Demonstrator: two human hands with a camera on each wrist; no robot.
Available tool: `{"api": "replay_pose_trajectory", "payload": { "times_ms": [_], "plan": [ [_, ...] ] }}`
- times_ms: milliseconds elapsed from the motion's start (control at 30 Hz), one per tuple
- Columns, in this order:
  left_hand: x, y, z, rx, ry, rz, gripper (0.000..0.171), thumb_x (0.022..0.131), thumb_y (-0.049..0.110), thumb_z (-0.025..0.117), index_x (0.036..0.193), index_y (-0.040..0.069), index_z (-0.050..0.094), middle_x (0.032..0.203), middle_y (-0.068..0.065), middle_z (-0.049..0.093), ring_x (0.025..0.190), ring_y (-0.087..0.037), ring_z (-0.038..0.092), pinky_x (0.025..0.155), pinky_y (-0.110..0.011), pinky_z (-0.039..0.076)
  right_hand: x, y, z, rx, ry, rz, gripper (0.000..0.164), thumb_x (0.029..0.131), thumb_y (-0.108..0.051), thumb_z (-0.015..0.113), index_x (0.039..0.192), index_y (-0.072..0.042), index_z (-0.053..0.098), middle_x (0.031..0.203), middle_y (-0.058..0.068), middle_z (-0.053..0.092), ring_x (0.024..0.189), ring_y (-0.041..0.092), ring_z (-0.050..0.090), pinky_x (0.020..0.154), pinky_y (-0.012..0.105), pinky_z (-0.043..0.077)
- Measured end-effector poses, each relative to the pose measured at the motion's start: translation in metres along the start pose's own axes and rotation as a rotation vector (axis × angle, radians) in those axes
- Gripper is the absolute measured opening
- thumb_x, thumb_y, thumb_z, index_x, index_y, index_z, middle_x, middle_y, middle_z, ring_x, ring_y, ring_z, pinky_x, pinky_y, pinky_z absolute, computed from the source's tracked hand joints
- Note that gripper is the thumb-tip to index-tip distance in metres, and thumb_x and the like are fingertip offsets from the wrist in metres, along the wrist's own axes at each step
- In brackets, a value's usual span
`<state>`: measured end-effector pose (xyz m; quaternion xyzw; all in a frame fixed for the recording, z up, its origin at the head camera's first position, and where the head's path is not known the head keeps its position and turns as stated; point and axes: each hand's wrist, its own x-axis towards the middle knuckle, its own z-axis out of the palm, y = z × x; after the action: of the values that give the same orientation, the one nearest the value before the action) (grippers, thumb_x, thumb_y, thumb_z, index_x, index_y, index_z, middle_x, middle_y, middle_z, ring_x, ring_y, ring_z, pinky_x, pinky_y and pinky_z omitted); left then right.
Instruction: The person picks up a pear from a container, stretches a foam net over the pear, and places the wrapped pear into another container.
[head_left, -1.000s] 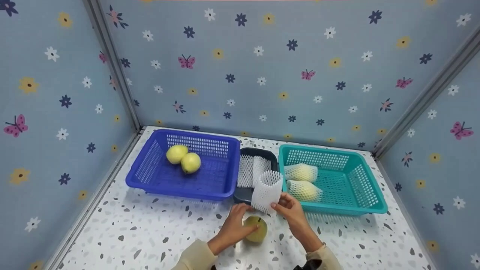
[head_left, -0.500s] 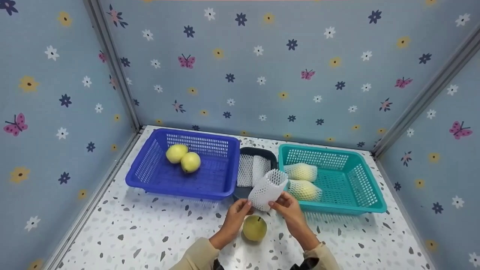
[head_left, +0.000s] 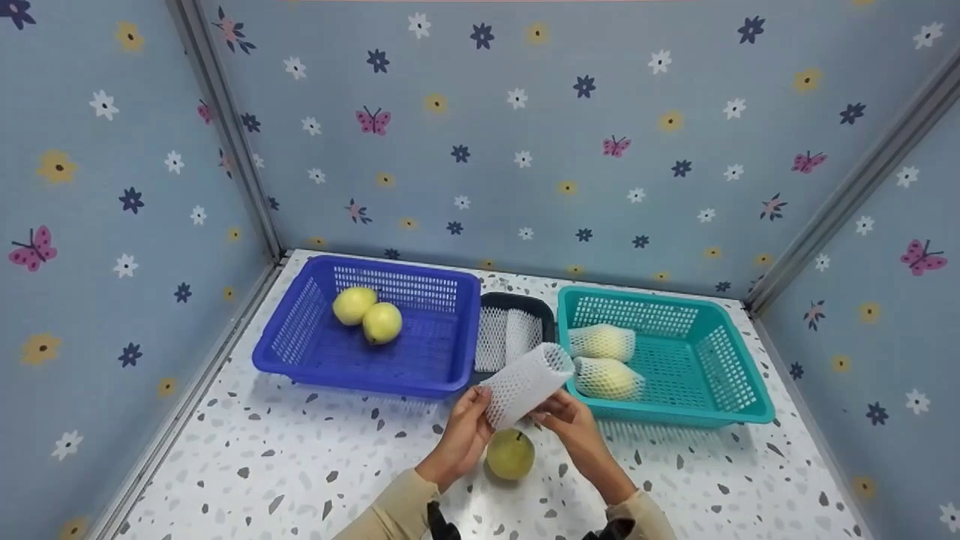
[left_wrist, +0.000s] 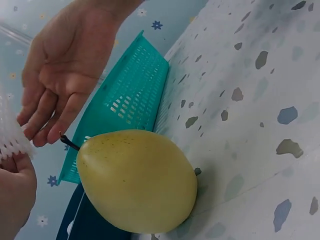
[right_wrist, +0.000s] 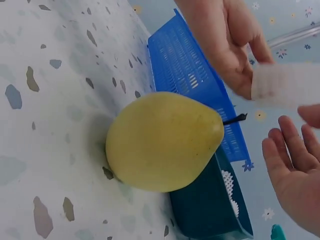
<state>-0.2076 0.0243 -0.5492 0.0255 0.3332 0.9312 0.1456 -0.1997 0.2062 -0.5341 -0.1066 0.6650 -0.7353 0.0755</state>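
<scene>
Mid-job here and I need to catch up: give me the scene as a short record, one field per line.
Left grip: holding the lower end of a white net sleeve
Right grip: beside the sleeve; contact unclear
Sleeve pose: tilted, upper end open
Loose pear: bare, stem up, on the speckled table
Blue basket: two bare pears
Teal basket: two netted pears
Dark tray: between the baskets, holding more sleeves

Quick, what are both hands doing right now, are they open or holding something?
Left hand: closed, holding the white foam net.
Right hand: open, close beside the net; whether it touches can't be told.
</scene>
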Motion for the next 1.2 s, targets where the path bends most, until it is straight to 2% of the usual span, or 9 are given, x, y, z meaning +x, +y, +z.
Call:
{"api": "replay_pose_trajectory", "payload": {
  "times_ms": [167, 333, 500, 633, 700, 800, 933, 1067, 1200],
  "plan": [
    [-0.001, 0.004, 0.0, -0.088, -0.128, -0.116, 0.029, 0.095, 0.015, 0.036, 0.12, 0.0, 0.037, 0.115, -0.01, 0.049, 0.105, -0.018, 0.048, 0.087, -0.029, 0.04, 0.001, 0.001, -0.001, 0.102, 0.006, 0.127, 0.034, 0.091, -0.014, 0.046, 0.121, 0.004, 0.045, 0.105, 0.01, 0.057, 0.091, 0.021, 0.058, 0.085, 0.042, 0.043],
    [-0.003, 0.004, 0.003, -0.115, -0.249, -0.207, 0.04, 0.096, 0.016, 0.033, 0.13, -0.004, 0.028, 0.12, -0.011, 0.048, 0.109, -0.018, 0.047, 0.089, -0.03, 0.039, 0.0, -0.003, 0.004, 0.051, -0.071, 0.173, 0.042, 0.092, -0.032, 0.044, 0.122, -0.003, 0.044, 0.108, 0.006, 0.054, 0.093, 0.017, 0.054, 0.082, 0.038, 0.044],
    [-0.003, 0.001, 0.005, -0.048, -0.25, -0.202, 0.037, 0.095, 0.015, 0.035, 0.127, -0.003, 0.032, 0.116, -0.011, 0.05, 0.105, -0.019, 0.05, 0.088, -0.032, 0.041, -0.009, -0.014, 0.005, -0.025, -0.155, 0.158, 0.044, 0.094, -0.032, 0.038, 0.129, -0.006, 0.039, 0.123, 0.006, 0.045, 0.112, 0.017, 0.043, 0.092, 0.037, 0.035],
    [-0.002, 0.0, 0.004, 0.005, -0.243, -0.17, 0.03, 0.095, 0.015, 0.037, 0.12, -0.002, 0.037, 0.112, -0.011, 0.051, 0.103, -0.019, 0.051, 0.085, -0.032, 0.043, -0.009, -0.012, 0.004, -0.017, -0.12, 0.179, 0.049, 0.092, -0.034, 0.042, 0.132, -0.006, 0.035, 0.127, 0.006, 0.042, 0.115, 0.017, 0.04, 0.094, 0.037, 0.033],
    [-0.002, 0.0, 0.003, 0.033, -0.244, -0.157, 0.028, 0.094, 0.014, 0.038, 0.118, -0.001, 0.039, 0.111, -0.01, 0.052, 0.102, -0.019, 0.051, 0.085, -0.032, 0.043, -0.006, -0.011, 0.006, 0.046, -0.077, 0.191, 0.048, 0.091, -0.032, 0.045, 0.13, -0.005, 0.038, 0.123, 0.004, 0.047, 0.111, 0.014, 0.044, 0.092, 0.034, 0.036],
    [-0.003, 0.001, 0.001, 0.075, -0.251, -0.156, 0.029, 0.094, 0.014, 0.038, 0.119, -0.002, 0.038, 0.112, -0.01, 0.052, 0.102, -0.019, 0.051, 0.085, -0.031, 0.042, -0.003, -0.009, 0.007, 0.163, -0.026, 0.189, 0.034, 0.089, -0.024, 0.051, 0.116, -0.004, 0.05, 0.107, 0.004, 0.057, 0.099, 0.013, 0.052, 0.084, 0.031, 0.042],
    [-0.006, 0.003, -0.002, 0.088, -0.261, -0.172, 0.04, 0.094, 0.014, 0.04, 0.128, -0.004, 0.03, 0.115, -0.011, 0.053, 0.103, -0.02, 0.052, 0.084, -0.03, 0.043, -0.002, -0.007, 0.005, 0.39, -0.073, 0.16, 0.014, 0.092, -0.012, 0.045, 0.096, -0.007, 0.056, 0.09, 0.006, 0.061, 0.084, 0.016, 0.057, 0.077, 0.029, 0.045],
    [-0.008, 0.005, -0.004, 0.046, -0.27, -0.184, 0.044, 0.094, 0.012, 0.038, 0.133, -0.006, 0.024, 0.119, -0.011, 0.051, 0.107, -0.02, 0.05, 0.087, -0.031, 0.041, -0.002, -0.005, 0.001, 0.664, -0.182, 0.179, 0.027, 0.096, -0.011, 0.029, 0.098, -0.009, 0.056, 0.09, 0.003, 0.061, 0.082, 0.014, 0.055, 0.075, 0.03, 0.044],
    [-0.01, 0.005, -0.007, -0.015, -0.269, -0.192, 0.033, 0.095, 0.011, 0.033, 0.125, -0.004, 0.034, 0.116, -0.009, 0.051, 0.107, -0.017, 0.048, 0.088, -0.03, 0.039, -0.006, -0.004, 0.0, 0.717, -0.199, 0.272, 0.033, 0.097, -0.02, 0.027, 0.098, -0.012, 0.059, 0.088, -0.001, 0.062, 0.08, 0.01, 0.055, 0.073, 0.028, 0.044]
  ]
}}
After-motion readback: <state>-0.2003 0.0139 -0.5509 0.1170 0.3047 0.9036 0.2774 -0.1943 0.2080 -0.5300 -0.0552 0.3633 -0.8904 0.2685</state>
